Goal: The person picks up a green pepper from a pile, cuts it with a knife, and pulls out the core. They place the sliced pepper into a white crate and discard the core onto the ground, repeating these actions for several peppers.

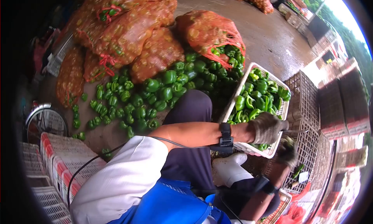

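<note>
My left hand (267,128), in a grey-brown knitted glove, is closed around the dark handle of a knife (297,130). Its thin metal blade points right, away from the crate. Just below the blade is my right hand (286,154), also gloved, its fingers curled in and partly in shadow. Something small and greenish shows at its fingertips, too dark to name. Under and beyond my left hand stands a pale plastic crate (239,84) filled with green bell peppers (259,94), some showing pale cut surfaces.
Loose green peppers (165,94) cover the floor ahead, spilling from an open red mesh sack (206,29). Full mesh sacks (128,33) are piled at the upper left. Stacked plastic crates stand right (305,95) and lower left (70,158). A white boot (229,169) is beside the crate.
</note>
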The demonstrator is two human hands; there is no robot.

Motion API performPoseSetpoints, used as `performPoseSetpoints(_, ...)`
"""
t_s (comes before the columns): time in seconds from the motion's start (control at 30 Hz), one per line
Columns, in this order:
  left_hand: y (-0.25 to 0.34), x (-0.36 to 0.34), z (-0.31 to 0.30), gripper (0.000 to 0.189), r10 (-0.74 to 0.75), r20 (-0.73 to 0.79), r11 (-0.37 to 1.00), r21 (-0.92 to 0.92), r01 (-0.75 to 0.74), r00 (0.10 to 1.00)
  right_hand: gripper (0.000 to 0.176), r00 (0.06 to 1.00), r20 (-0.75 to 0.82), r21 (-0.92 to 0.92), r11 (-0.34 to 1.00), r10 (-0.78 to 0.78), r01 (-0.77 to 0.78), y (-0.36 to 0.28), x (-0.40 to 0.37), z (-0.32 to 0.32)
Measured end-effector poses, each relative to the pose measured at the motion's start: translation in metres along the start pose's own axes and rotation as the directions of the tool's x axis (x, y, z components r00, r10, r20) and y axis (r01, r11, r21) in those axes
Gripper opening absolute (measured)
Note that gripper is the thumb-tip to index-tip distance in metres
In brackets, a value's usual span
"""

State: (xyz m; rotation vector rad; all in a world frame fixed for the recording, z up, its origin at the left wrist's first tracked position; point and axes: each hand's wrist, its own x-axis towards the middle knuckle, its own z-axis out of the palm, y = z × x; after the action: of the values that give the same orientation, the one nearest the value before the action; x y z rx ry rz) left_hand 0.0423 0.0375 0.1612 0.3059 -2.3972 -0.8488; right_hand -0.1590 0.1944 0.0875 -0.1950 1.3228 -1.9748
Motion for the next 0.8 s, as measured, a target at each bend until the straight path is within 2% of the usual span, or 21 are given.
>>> performPoseSetpoints(0.03, -0.012, 0.008, -0.004, 0.028, -0.072, 0.017, 0.997, 0.015, 0.072, 0.997, 0.025, 0.998, 0.038, -0.021, 0.998, -0.06, 0.061, -0.026, -0.006, -0.012)
performPoseSetpoints(0.07, -0.015, 0.012, -0.026, 0.03, -0.113, -0.018, 0.991, -0.069, 0.112, 0.993, 0.025, 0.991, 0.038, -0.068, 0.989, -0.126, 0.128, -0.049, -0.011, -0.019)
performPoseSetpoints(0.17, -0.081, 0.049, -0.012, 0.019, 0.074, -0.04, 0.965, 0.254, -0.062, 0.996, 0.025, 0.95, -0.089, -0.331, 0.909, -0.298, 0.254, -0.073, -0.027, -0.03)
performPoseSetpoints(0.23, -0.082, 0.058, -0.038, 0.016, -0.068, 0.082, 0.944, 0.328, 0.037, 0.994, 0.026, 0.912, -0.177, -0.481, 0.841, -0.37, 0.248, -0.075, -0.037, -0.037)
performPoseSetpoints(0.27, -0.098, 0.056, -0.055, 0.015, 0.026, 0.186, 0.891, 0.441, -0.107, 0.982, 0.026, 0.892, -0.209, -0.534, 0.811, -0.401, 0.239, -0.074, -0.043, -0.041)
performPoseSetpoints(0.33, -0.129, 0.07, -0.097, 0.014, 0.067, 0.366, 0.58, 0.743, -0.335, 0.928, 0.026, 0.868, -0.248, -0.604, 0.769, -0.43, 0.209, -0.074, -0.05, -0.045)
performPoseSetpoints(0.37, -0.141, 0.059, -0.129, 0.013, 0.021, 0.117, 0.69, 0.717, -0.099, 0.993, 0.026, 0.855, -0.267, -0.627, 0.753, -0.445, 0.197, -0.074, -0.052, -0.048)
performPoseSetpoints(0.47, -0.242, 0.016, -0.206, 0.031, -0.271, 0.095, 0.63, 0.77, 0.102, 0.958, 0.026, 0.834, -0.297, -0.685, 0.712, -0.466, 0.154, -0.072, -0.057, -0.051)
performPoseSetpoints(0.5, -0.294, -0.012, -0.218, 0.03, -0.33, 0.156, 0.492, 0.87, 0.029, 0.931, 0.026, 0.824, -0.306, -0.694, 0.705, -0.476, 0.149, -0.07, -0.058, -0.053)
performPoseSetpoints(0.53, -0.333, -0.043, -0.228, 0.03, -0.551, 0.011, 0.561, 0.745, 0.361, 0.834, 0.026, 0.82, -0.313, -0.707, 0.694, -0.478, 0.135, -0.07, -0.059, -0.053)
performPoseSetpoints(0.57, -0.379, -0.082, -0.232, 0.029, -0.572, 0.029, 0.484, 0.819, 0.308, 0.82, 0.026, 0.815, -0.319, -0.719, 0.684, -0.484, 0.125, -0.07, -0.06, -0.053)
performPoseSetpoints(0.6, -0.401, -0.113, -0.231, 0.033, -0.792, -0.08, 0.38, 0.71, 0.593, 0.605, 0.027, 0.807, -0.325, -0.733, 0.671, -0.493, 0.115, -0.069, -0.06, -0.053)
performPoseSetpoints(0.67, -0.417, -0.167, -0.227, 0.046, -0.932, -0.222, 0.178, 0.412, 0.894, 0.288, 0.027, 0.799, -0.328, -0.761, 0.643, -0.504, 0.093, -0.067, -0.06, -0.053)
performPoseSetpoints(0.73, -0.43, -0.2, -0.203, 0.059, -0.91, -0.405, -0.038, 0.302, 0.953, 0.092, 0.027, 0.796, -0.325, -0.793, 0.606, -0.511, 0.065, -0.063, -0.053, -0.049)
performPoseSetpoints(0.8, -0.429, -0.196, -0.2, 0.061, -0.942, -0.334, -0.069, 0.298, 0.952, 0.037, 0.027, 0.788, -0.332, -0.817, 0.575, -0.519, 0.035, -0.065, -0.051, -0.048)
